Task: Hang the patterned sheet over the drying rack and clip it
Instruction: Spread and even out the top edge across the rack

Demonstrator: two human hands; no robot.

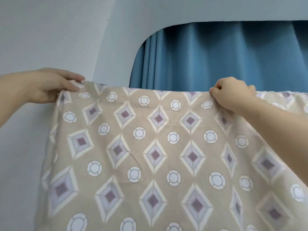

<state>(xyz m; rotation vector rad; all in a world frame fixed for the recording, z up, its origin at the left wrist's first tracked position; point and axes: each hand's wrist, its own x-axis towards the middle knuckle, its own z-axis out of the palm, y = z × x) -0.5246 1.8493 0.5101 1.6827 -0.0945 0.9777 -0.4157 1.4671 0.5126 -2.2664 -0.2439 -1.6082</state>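
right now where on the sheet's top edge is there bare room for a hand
The top edge of the patterned sheet is bare between the left hand and the right hand, in front of the blue curtain. A short stretch right of the right hand. Crowded at both grips.

A blue curtain (pixel 216 55) hangs in vertical folds above and behind the right grip (pixel 233 95), reaching leftward to about midway between the two grips. A pale wall (pixel 50 39) fills the space above and below the left grip (pixel 55 85). Its rounded cut-out edge frames the curtain's top and left side. A tiny dark speck (pixel 107 19) sits on the wall high above the left grip.
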